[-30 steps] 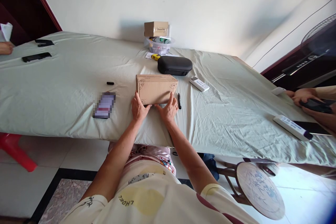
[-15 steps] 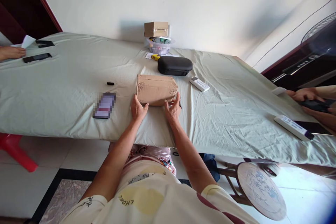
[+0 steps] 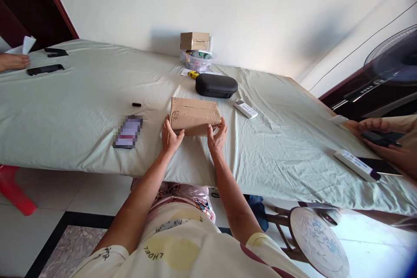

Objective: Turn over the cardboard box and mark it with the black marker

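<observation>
A brown cardboard box (image 3: 195, 113) with dark printed marks lies on the cloth-covered table in front of me. My left hand (image 3: 171, 136) grips its near left corner, thumb on the front face and fingers along the side. At the near right corner, my right hand (image 3: 217, 137) holds the box in the same way, its thumb against the front. Just beyond the box is a black zip case (image 3: 216, 85). A white device with a dark end (image 3: 246, 109) rests to the right, and a phone with a blurred screen (image 3: 128, 132) lies to the left.
A small black stick (image 3: 136, 104) lies left of the box. By the wall, a clear tub (image 3: 197, 63) bears another carton (image 3: 194, 41). Another person's hand (image 3: 14, 61) is at far left; someone's hands (image 3: 381, 132) hold a dark object at right, near a long white device (image 3: 356, 165).
The box's right end has shifted, and its top now looks more rectangular. My right hand has moved slightly right along with that corner. The whole view has shifted a little.
</observation>
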`<action>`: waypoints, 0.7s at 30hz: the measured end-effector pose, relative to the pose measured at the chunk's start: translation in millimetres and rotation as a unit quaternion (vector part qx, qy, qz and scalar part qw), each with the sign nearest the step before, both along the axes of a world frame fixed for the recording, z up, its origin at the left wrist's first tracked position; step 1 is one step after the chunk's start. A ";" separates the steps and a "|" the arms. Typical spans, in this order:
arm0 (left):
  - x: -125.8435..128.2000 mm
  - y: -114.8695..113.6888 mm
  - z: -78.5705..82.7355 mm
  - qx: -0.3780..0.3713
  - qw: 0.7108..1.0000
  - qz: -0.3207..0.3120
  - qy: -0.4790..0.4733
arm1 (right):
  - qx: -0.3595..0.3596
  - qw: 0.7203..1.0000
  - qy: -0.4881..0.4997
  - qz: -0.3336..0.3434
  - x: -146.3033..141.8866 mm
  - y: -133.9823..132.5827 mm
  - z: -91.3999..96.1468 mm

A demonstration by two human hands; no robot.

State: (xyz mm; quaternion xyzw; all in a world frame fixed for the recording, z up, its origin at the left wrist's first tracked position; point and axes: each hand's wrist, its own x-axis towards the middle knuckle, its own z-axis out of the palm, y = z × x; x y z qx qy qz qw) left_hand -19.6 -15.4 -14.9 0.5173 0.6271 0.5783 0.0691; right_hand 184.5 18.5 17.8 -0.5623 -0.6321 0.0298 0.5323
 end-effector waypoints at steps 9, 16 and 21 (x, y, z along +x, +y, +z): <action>-2.3 -3.4 1.6 0.057 0.997 -0.040 0.010 | 0.064 0.987 -0.144 -0.037 -40.0 -16.4 40.6; -7.0 -7.7 9.4 0.036 0.999 -0.020 -0.009 | -0.002 0.985 -0.162 -0.054 -83.4 -21.0 53.8; -3.8 -12.0 15.1 0.031 0.999 -0.021 0.004 | -0.023 0.995 -0.092 -0.021 -85.4 -20.3 54.9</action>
